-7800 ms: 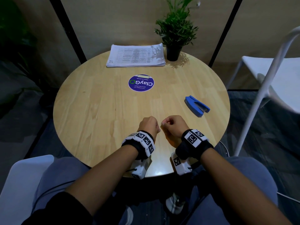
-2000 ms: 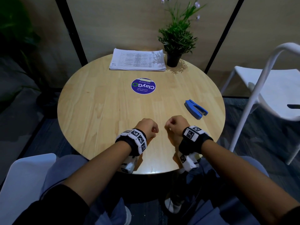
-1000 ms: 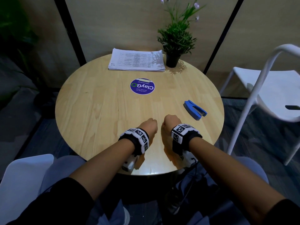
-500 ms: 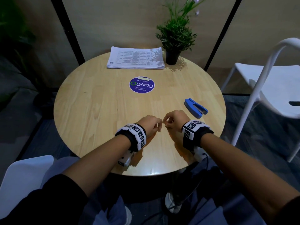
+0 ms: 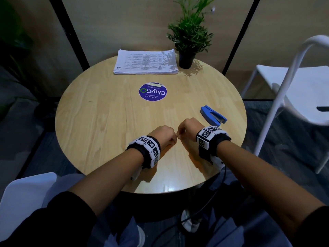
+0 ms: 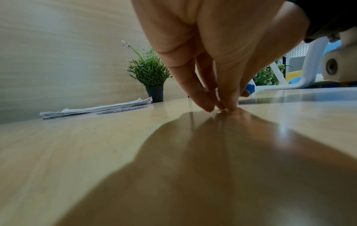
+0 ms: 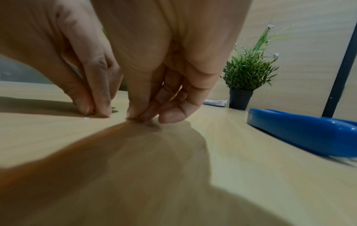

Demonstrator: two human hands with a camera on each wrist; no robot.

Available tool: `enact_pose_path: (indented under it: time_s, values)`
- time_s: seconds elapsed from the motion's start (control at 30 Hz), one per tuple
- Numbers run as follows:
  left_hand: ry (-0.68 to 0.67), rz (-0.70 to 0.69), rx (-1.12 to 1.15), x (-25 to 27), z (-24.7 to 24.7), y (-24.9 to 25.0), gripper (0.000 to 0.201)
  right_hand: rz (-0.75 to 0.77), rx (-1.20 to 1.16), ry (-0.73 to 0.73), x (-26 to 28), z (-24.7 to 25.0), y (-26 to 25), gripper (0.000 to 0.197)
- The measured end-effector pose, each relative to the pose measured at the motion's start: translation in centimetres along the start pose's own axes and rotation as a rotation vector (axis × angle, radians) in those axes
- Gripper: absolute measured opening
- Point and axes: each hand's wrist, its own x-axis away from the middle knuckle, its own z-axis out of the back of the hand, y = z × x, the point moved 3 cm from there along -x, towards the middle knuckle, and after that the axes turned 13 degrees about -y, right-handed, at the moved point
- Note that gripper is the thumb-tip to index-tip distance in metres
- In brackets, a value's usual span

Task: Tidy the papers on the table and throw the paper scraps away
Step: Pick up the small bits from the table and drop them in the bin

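Both hands are at the near middle of the round wooden table [image 5: 99,122], fingertips almost touching each other. My left hand [image 5: 171,139] has its fingertips [image 6: 222,105] bunched together and pressed onto the wood; nothing shows between them. My right hand [image 5: 179,135] pinches thumb and fingers [image 7: 142,117] together at the surface, seemingly on a tiny paper scrap too small to see clearly. A tiny white scrap [image 7: 86,118] lies on the wood beside the left fingertips [image 7: 96,110]. A squared stack of printed papers [image 5: 146,62] lies at the far edge.
A blue stapler [image 5: 212,115] lies just right of and beyond my right hand. A potted plant [image 5: 187,41] stands right of the papers. A round purple sticker [image 5: 153,91] marks the table's middle. White chairs stand at right [image 5: 284,86] and near left [image 5: 23,193].
Over the last second my hands drew together and slid slightly away from me; the right hand turned so its fingertips meet the left's. Papers and stapler have not moved.
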Motion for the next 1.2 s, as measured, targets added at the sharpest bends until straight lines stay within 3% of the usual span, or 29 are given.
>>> enact_pose_path:
  time_s: [0.1,0.27,0.4,0.53,0.87,1.07,1.2]
  values:
    - [-0.115,0.027,-0.042,-0.4,0.3,0.6,0.026,-0.039,0.022,0.007,0.1,-0.4,-0.3,0.019]
    - [-0.147,-0.028,-0.232,-0.8,0.4,1.5,0.027,-0.029,-0.002,0.059,0.4,-1.2,0.1,0.02]
    - [-0.198,-0.104,-0.523,-0.8,0.2,2.1,0.032,0.038,-0.222,0.152,0.8,-1.2,1.9,0.012]
    - [-0.184,-0.127,-0.582,-0.6,-0.3,1.7,0.031,0.026,-0.333,0.235,1.2,-0.9,3.6,0.008]
    - [-0.078,-0.035,-0.399,-0.2,-1.2,2.4,0.029,0.047,-0.201,0.199,0.7,-0.4,2.6,0.009]
    - [-0.086,0.056,-0.267,-0.5,-1.3,2.3,0.033,0.072,-0.049,0.148,0.9,-1.1,1.8,0.014]
    - [-0.054,0.115,-0.09,-0.6,-1.2,0.7,0.024,0.022,0.043,0.1,0.6,-1.0,1.2,0.016]
